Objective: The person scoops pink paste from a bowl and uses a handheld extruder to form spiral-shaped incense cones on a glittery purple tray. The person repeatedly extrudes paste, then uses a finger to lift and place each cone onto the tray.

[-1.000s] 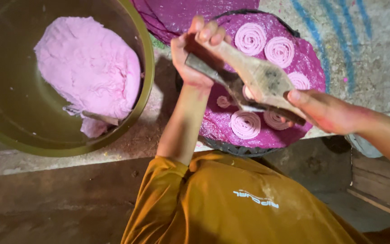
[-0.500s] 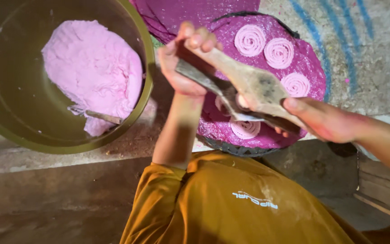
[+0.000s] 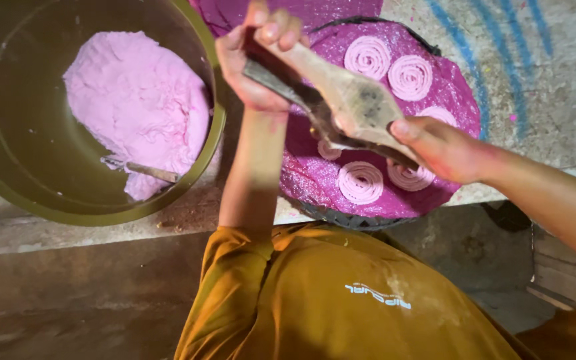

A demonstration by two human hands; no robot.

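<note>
While we look down from the head camera, the only view we have, our left hand is closed around the far handle end of a wooden two-armed press, and our right hand is wrapped around the near end, so both hands hold the same tool. We carry it tilted in the air just above a round tray lined with purple cloth, on which several pale pink dough spirals lie flat and apart from one another; one spiral sits near the tray's front edge, and another is partly hidden under the press. To the left, well clear of the tray, stands a big olive-green bowl holding a mound of pink dough, with a small stick or spoon resting against the mound. Tray and bowl rest on a rough stone ledge streaked with blue paint. We judge the press stiff and fairly light, best gripped at the two handle ends as it is now, where squeezing gives leverage. The dough looks soft and sticky, and the spirals look fragile enough to smear at a touch.
</note>
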